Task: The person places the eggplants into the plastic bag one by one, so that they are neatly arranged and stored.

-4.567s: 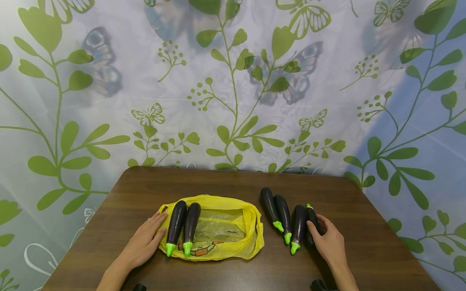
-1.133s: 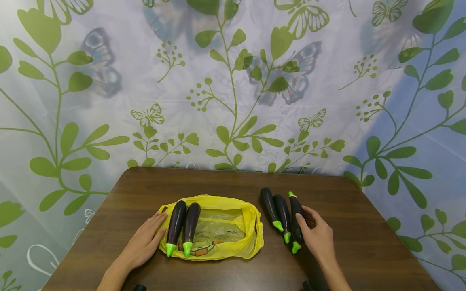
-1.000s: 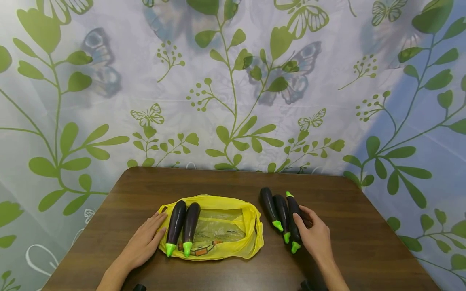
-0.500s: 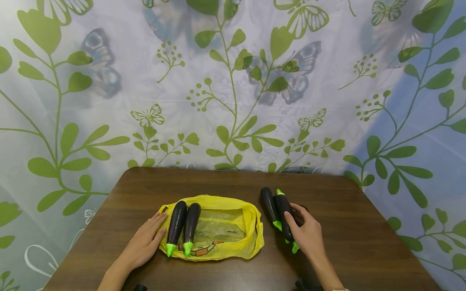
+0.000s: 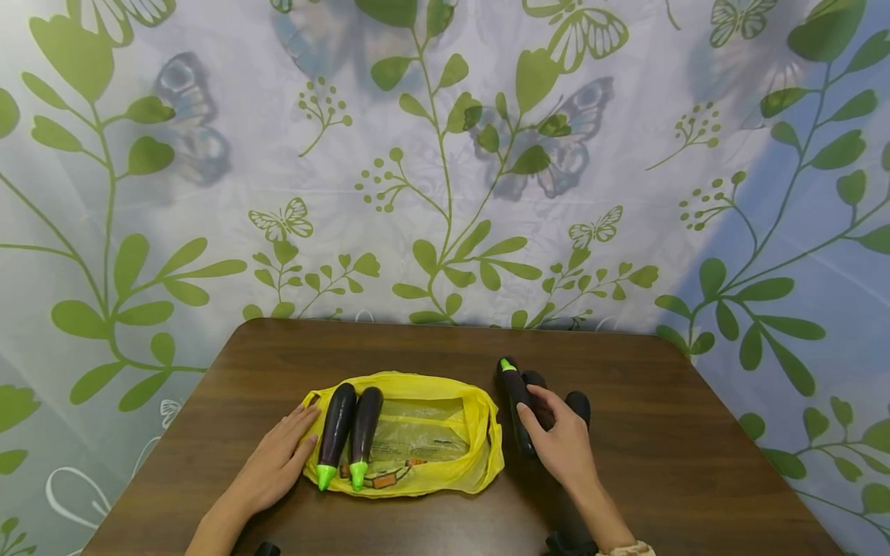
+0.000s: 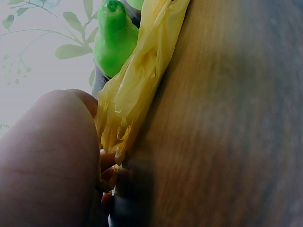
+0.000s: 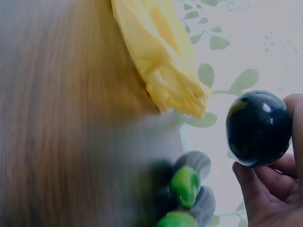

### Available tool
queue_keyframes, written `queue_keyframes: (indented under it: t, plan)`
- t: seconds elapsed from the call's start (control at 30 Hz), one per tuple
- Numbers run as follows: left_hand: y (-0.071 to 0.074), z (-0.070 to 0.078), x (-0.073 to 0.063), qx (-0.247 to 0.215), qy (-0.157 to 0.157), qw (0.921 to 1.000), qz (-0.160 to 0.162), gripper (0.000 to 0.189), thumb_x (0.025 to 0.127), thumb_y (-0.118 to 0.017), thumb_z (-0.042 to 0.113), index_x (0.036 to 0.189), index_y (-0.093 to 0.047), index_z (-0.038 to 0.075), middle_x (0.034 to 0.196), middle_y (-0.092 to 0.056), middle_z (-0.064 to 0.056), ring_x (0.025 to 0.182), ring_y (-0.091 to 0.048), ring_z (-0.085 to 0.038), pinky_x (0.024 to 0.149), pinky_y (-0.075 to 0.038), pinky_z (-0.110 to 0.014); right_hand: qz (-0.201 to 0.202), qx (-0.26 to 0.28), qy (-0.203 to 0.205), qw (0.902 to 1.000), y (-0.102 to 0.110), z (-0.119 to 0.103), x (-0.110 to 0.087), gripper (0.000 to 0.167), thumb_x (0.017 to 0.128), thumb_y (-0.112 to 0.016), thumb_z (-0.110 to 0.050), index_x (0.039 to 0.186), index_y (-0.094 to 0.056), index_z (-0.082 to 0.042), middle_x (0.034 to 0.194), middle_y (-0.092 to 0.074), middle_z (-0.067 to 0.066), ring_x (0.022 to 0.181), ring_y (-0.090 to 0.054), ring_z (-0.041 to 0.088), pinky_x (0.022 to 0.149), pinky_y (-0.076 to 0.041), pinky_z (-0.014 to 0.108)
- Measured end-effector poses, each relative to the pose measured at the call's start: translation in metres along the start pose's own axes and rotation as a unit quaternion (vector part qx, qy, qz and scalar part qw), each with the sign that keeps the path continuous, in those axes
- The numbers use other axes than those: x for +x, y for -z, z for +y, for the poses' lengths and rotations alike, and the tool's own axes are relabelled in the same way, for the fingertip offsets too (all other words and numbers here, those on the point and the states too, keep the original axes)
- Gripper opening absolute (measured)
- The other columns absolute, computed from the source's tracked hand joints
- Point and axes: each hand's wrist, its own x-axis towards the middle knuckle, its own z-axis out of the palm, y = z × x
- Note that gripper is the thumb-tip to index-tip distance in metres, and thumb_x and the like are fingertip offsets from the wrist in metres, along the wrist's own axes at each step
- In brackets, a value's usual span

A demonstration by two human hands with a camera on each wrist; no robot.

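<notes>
Gripping one eggplant (image 5: pixel 517 392) in the right hand (image 5: pixel 565 446), with fingers curled round it, over the loose eggplants (image 5: pixel 579 405) on the tabletop (image 5: pixel 695 463). Touching the yellow bag (image 5: pixel 484 457) at its left edge with the left hand's (image 5: pixel 274 465) nearly straight fingers, beside two more eggplants (image 5: pixel 337 428).

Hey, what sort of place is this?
Probably an indoor corner, perhaps at home: a brown table stands before a hanging cloth printed with leaves and butterflies, and on the tabletop lies a yellow bag bearing two eggplants.
</notes>
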Motion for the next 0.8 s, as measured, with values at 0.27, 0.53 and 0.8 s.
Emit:
queue_keyframes:
  t: [0.27,0.53,0.8]
  plan:
    - [0.001,0.001,0.0,0.004,-0.002,1.0,0.002,0.049,0.111,-0.047,0.027,0.152,-0.049,0.0,0.157,-0.046,-0.021,0.149,-0.037,-0.042,0.119,-0.028,-0.064,-0.019,0.027,0.01,0.9994,-0.013,-0.014,0.0,0.044,0.099,-0.071,-0.031,0.139,-0.065,-0.013,0.127,-0.072,0.012,0.11,-0.072,0.029,0.089,-0.062,0.047]
    - [0.0,0.0,0.001,0.005,0.0,1.0,0.002,0.048,0.111,-0.048,0.026,0.152,-0.05,0.0,0.157,-0.047,-0.021,0.15,-0.037,-0.042,0.119,-0.028,-0.063,-0.027,0.04,0.019,0.9986,-0.026,-0.026,-0.001,0.042,0.098,-0.073,-0.031,0.137,-0.066,-0.015,0.125,-0.072,0.007,0.108,-0.072,0.024,0.092,-0.062,0.044]
    - [0.0,0.001,0.0,0.005,-0.001,1.0,0.003,0.048,0.111,-0.048,0.027,0.152,-0.05,0.0,0.158,-0.046,-0.02,0.15,-0.037,-0.042,0.119,-0.028,-0.063,-0.042,0.062,0.029,0.9968,-0.037,-0.038,-0.004,0.042,0.098,-0.073,-0.033,0.136,-0.067,-0.018,0.125,-0.072,0.005,0.11,-0.073,0.023,0.095,-0.061,0.043]
